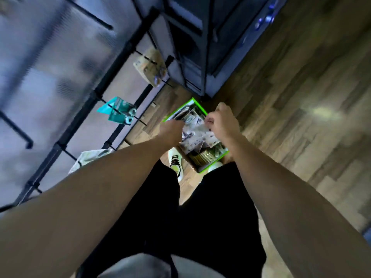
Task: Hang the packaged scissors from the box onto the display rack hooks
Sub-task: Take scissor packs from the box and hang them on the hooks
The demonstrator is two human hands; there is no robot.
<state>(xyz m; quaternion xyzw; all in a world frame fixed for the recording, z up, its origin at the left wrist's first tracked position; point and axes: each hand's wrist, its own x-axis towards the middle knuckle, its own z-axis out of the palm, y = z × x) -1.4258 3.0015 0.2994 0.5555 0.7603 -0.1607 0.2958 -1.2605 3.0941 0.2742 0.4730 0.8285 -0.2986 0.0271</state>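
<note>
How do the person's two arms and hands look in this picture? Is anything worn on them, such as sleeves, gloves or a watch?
Both arms are bare from the picture's edge down to the wrists; no sleeves, gloves, watch or bracelets show. The left hand and the right hand are bare as well. The picture is blurred, so small rings cannot be ruled out. A dark nail seems to show on the right hand.

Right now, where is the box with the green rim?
In the head view, the box sits on the wooden floor at centre, under both hands, right of the display rack and ahead of the person's shoes.
</note>
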